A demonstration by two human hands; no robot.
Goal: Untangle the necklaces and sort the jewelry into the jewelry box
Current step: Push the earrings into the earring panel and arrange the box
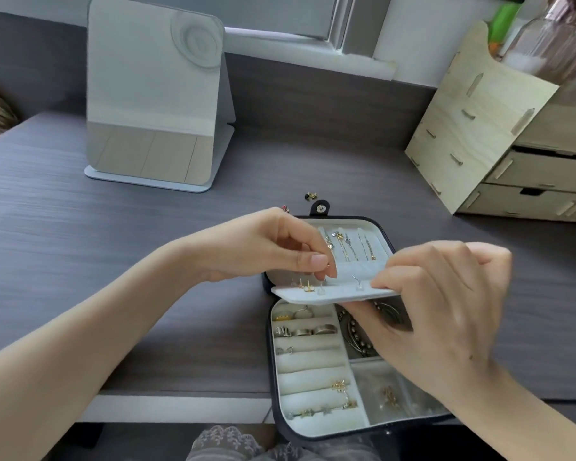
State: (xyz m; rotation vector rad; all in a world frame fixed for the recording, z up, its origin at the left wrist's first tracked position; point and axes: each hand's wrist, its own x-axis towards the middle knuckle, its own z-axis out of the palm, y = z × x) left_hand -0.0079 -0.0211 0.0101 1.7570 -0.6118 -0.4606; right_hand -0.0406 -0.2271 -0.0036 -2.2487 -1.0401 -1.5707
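Left hand [280, 247] pinching earring [328, 265] just above flap [313, 294], right hand [446, 311] gripping flap's right end

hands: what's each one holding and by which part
The right hand pinches the earring flap by its right end. The left hand pinches a tiny gold piece; which part cannot be told.

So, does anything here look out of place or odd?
Yes. A small dark-and-gold piece and a reddish piece lie loose on the desk behind the jewelry box. The box's near end also overhangs the desk edge.
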